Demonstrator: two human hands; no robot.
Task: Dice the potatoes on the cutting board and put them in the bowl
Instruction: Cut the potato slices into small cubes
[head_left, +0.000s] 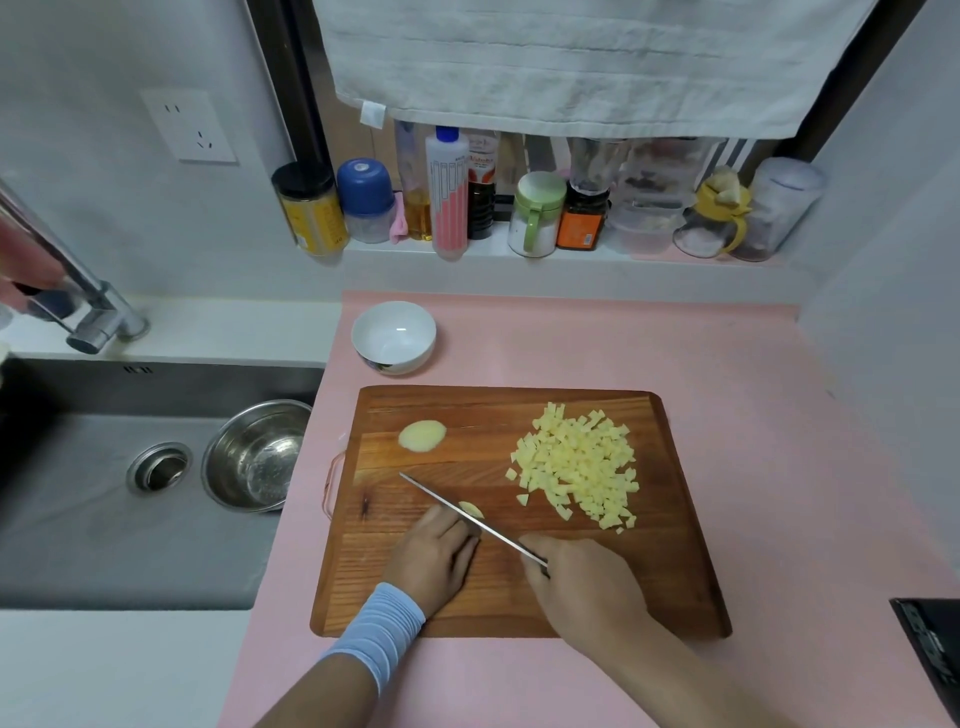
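Carefully now: cutting a small potato piece (470, 509).
Right grip (582, 582) curls round the knife (441, 499); left grip (436, 556) pinches the potato piece on the cutting board (374, 545), so tuck it back from the blade; bowl (393, 335) beyond stands empty.

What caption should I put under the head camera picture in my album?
Left hand steadies a potato piece; right hand slices it with a knife beside the diced pile.

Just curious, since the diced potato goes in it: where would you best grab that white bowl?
I'd take the white bowl by its near rim, thumb inside, fingers outside, reaching in over the far edge of the cutting board. It stands upright and empty, its wall flares to an open lip, and that side looks free.
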